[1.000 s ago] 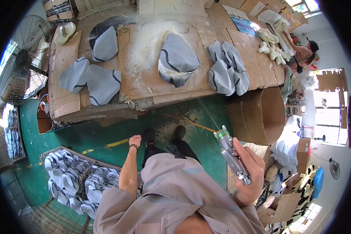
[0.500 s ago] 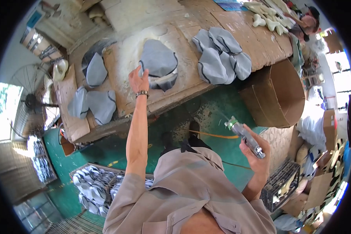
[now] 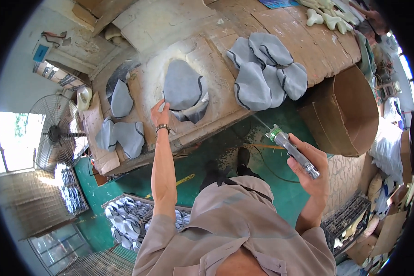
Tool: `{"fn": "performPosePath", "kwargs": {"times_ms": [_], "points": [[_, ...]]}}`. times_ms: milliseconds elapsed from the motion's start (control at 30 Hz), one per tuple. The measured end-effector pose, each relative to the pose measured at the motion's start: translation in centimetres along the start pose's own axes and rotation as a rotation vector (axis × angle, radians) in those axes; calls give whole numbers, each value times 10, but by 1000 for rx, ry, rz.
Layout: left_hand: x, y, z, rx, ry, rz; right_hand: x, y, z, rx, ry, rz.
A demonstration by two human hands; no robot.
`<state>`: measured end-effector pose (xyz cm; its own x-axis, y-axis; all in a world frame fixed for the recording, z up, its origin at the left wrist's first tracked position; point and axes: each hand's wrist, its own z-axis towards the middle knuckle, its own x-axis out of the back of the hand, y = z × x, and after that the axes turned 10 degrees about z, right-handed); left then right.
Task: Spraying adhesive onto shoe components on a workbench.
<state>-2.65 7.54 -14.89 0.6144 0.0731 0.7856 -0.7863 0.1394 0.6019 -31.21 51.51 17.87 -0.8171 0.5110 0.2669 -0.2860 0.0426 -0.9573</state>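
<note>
On the cardboard-covered bench lies a grey padded saddle cover [image 3: 181, 83] with dark trim, its narrow end pointing away from me. Below its near edge a dark, shiny curved piece [image 3: 195, 112] shows. My left hand [image 3: 160, 116] is at the cover's lower left edge, thumb and fingers closed on that edge. Out over the floor, my right hand [image 3: 313, 169] is wrapped round a metal spray gun [image 3: 290, 149] with a green ring near its nozzle. A thin pale streak runs from the nozzle toward the bench edge.
Several grey covers [image 3: 253, 85] are piled on the bench's right; others [image 3: 129, 138] lie at left. A cardboard box [image 3: 342, 112] stands against the bench. A fan [image 3: 55, 133] is at far left, with racks of grey pieces [image 3: 124, 221] behind it. A hose [image 3: 280, 179] crosses the floor.
The view has shifted slightly. The cover has turned on the bench, its dark trim now showing mainly at the right. My left hand stays by its edge; the spray gun stays in my right.
</note>
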Motion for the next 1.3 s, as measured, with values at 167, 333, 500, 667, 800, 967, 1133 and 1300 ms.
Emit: {"fn": "performPosePath", "kwargs": {"times_ms": [167,333,500,667,800,967,1133,1300], "points": [[-4,-1,3,140,-166,-175,7,-4,35,50,-134,-28],[-3,11,-35,590,87,-859,-7,-19,50,88,-145,-49],[28,12,-67,294,155,-532,-25,-40,44,18,-149,-84],[43,39,-30,-298,148,3,-34,-51,36,13,-169,-152],[47,47,-2,-441,18,154,-49,-51,24,-30,-121,-93],[53,54,8,-552,89,101,-71,-46,17,-94,-136,-76],[100,78,22,-534,186,1,-100,-50,15,-151,-55,28],[171,75,71,-538,374,-18,-129,-54,23,-158,-97,-12]]}}
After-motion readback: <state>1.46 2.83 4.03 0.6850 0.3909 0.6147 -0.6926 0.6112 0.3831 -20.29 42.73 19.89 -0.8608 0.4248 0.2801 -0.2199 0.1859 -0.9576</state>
